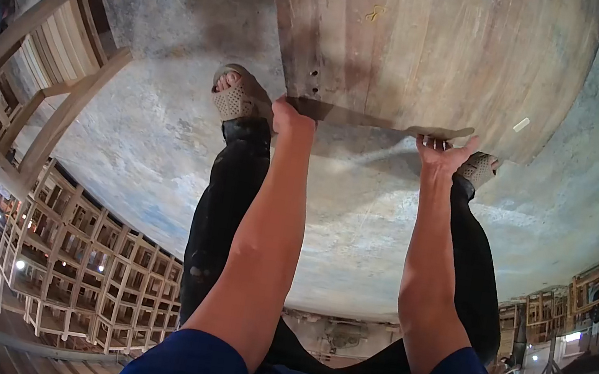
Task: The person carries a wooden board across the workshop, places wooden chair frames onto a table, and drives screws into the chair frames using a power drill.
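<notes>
A wide wooden panel (426,66) made of joined strips lies in front of me, its near edge at my hands. Two small dark holes show near its left corner, with a yellow squiggle farther up and a pale label at the right. My left hand (295,118) grips the near edge by the left corner, most of its fingers hidden. Toward the right corner, my right hand (444,154) is palm up, its fingers curled at the same edge and the thumb out to the side. Shadow lies along that edge.
My sandalled feet (239,97) stand either side of the panel's near end on the stained concrete floor (354,234). A wooden chair frame (63,113) stands at the left. Stacked wooden frames (94,265) line the lower left, with more frames (548,309) at the right.
</notes>
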`<state>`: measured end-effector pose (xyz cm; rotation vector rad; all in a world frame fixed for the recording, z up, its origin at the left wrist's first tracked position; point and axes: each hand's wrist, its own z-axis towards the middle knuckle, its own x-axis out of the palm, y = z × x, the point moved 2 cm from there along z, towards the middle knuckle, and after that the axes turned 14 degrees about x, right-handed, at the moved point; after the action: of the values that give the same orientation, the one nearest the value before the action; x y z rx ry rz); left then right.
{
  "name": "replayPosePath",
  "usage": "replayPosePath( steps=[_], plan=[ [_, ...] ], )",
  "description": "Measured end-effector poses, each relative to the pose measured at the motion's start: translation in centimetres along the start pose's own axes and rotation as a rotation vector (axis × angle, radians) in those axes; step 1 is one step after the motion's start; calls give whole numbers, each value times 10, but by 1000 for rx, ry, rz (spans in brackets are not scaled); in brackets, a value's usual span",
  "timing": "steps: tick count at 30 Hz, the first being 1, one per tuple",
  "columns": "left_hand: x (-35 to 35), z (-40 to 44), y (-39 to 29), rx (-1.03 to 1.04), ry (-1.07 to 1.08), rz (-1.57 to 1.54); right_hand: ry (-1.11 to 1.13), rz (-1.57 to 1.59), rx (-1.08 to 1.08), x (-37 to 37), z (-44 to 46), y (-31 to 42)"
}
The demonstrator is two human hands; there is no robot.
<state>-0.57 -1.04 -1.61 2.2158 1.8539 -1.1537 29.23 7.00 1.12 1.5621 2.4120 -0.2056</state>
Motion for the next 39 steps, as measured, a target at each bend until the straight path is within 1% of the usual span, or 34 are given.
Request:
replayPosePath(
  steps=[2, 3, 5, 6, 8, 9, 11, 12, 14, 15, 16, 17, 18, 20, 21, 23, 24, 25, 26, 27, 28, 29, 30, 31, 32, 34, 35, 36, 37, 38, 39],
  plan=[
    [-4, -17, -1, 9, -58, -15, 21, -94, -16, -2, -5, 7],
    [-11, 0, -2, 9, -60, -24, 25, -101, -15, -7, 6, -10],
    [-6, 4, 2, -49, 72, -152, 21, -107, -39, -9, 6, -17],
    [-1, -2, -1, -52, 84, -163, 21, -65, 40, -1, -4, -32],
    [-1, -17, -9, 18, -18, -120, 70, -33, 112, 0, 6, -66],
    [2, -20, -13, 23, -6, -124, 83, -28, 111, 10, -3, -84],
    [4, -22, -23, 488, 5, 339, -64, -12, 161, 23, -26, -109],
    [0, -21, -19, 492, 21, 339, -56, -1, 155, 16, -24, -109],
    [8, -16, -22, 1648, 213, 1040, 131, -95, 140, 7, 4, -114],
    [17, -21, -16, 1814, 218, 1059, 176, -102, 199, 0, 4, -112],
    [18, -32, -9, 1665, 210, 1000, 132, -8, 209, 11, -5, -114],
    [20, -39, -6, 1392, 203, 885, 160, -50, 195, 12, 4, -115],
    [20, -48, -8, 1196, 194, 804, 64, -33, 220, 10, 6, -117],
    [26, -92, -37, 1001, 236, 820, 122, 26, 219, 23, 0, -117],
    [26, -84, -31, 1018, 252, 805, 145, 36, 213, 25, 2, -114],
    [21, -60, -16, 1213, 138, 863, 0, -167, 159, 19, 7, -108],
    [19, -61, -17, 1209, 154, 853, 12, -247, 106, 14, 9, -102],
    [20, -63, -23, 1133, 259, 804, 15, -240, 80, 10, 8, -85],
    [21, -69, -25, 1051, 375, 759, -82, -342, 138, 2, 4, -65],
    [23, -77, -25, 1039, 315, 780, -171, -432, 195, 0, 0, -41],
    [19, -58, -13, 1071, 347, 797, -242, -438, -262, 6, -14, 0],
    [16, -52, 2, 1199, 164, 909, -375, -654, -650, 3, -15, 62],
    [11, -39, 13, 1212, 204, 1006, -408, -692, -1025, 13, -23, 114],
    [9, -29, 17, 1229, 237, 1101, -494, -734, -1400, 21, -33, 163],
    [10, -35, 16, 1242, 248, 1093, -542, -818, -1558, 27, -23, 213],
    [10, -50, 13, 1240, 263, 823, -527, -888, -1573, 31, 18, 288],
    [11, -36, 23, 1246, 276, 826, -538, -877, -1570, 35, 22, 302],
    [11, -10, 37, 1356, 202, 963, -394, -980, -1323, 40, 31, 309],
    [9, -10, 38, 1407, 162, 1045, -247, -1070, -1065, 44, 35, 307],
    [7, -10, 38, 1457, 115, 1127, -257, -1077, -1048, 43, 36, 299],
    [14, -38, 25, 1289, 177, 1094, -305, -1101, -1099, 43, 22, 278]
  ],
)
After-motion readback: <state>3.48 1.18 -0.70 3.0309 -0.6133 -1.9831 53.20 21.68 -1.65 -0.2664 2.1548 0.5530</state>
